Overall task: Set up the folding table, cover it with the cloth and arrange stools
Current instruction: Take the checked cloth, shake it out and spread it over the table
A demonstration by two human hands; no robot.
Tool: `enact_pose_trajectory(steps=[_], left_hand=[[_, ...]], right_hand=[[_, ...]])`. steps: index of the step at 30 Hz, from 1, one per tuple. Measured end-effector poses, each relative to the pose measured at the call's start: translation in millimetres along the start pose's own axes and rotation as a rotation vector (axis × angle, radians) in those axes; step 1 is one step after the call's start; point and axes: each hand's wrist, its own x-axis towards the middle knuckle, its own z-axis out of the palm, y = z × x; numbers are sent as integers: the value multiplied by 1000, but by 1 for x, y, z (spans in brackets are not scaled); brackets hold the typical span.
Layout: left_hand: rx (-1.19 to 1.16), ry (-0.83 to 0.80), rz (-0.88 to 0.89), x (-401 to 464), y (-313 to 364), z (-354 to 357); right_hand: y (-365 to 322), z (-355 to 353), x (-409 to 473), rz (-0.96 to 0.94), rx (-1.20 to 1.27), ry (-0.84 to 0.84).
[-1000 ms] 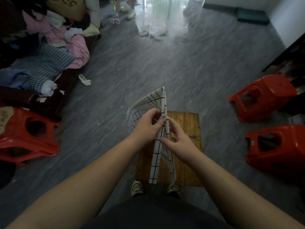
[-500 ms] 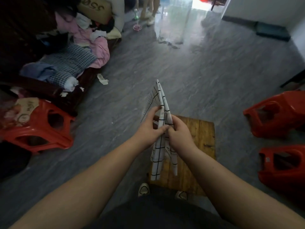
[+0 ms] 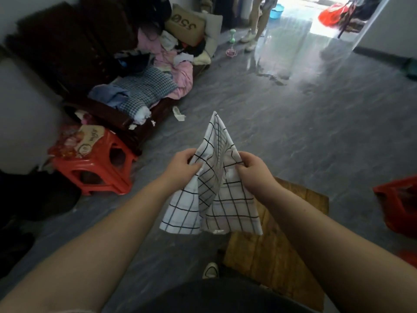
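Both hands hold a white cloth with a black grid in the air in front of me. My left hand grips its left edge and my right hand grips its right edge, a hand's width apart. The cloth is partly unfolded, peaked at the top, its lower halves hanging down. Below it stands a small wooden table, its top partly hidden by my right arm. A red plastic stool sits on the floor to the left with packets on top. Another red stool is cut off at the right edge.
A dark wooden bench piled with clothes and pillows runs along the left wall. A person's legs stand at the far end near a bright doorway and a blue basin. Grey floor spreads ahead. My shoe shows below.
My hands have pulled apart, opening the folded cloth from a narrow strip into two hanging halves. The view has tilted up and turned left, so the table sits lower right.
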Motion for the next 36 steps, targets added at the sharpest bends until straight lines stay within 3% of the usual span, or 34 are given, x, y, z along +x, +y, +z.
enact_pose_trajectory(steps=[5, 10, 15, 20, 29, 36], left_hand=[[108, 91, -30, 4, -9, -58], [297, 115, -93, -2, -26, -116], [459, 125, -135, -17, -33, -171], [565, 175, -129, -26, -24, -209], [568, 337, -101, -19, 16, -212], [635, 503, 69, -9, 85, -236]], right_hand=[[-34, 4, 40, -115, -161, 4], [-60, 8, 88, -81, -420, -8], [-91, 3, 100, -264, -672, -38], [-113, -13, 111, -337, -663, 100], [-141, -26, 100, -405, -599, 212], [-193, -66, 83, -430, -549, 424]])
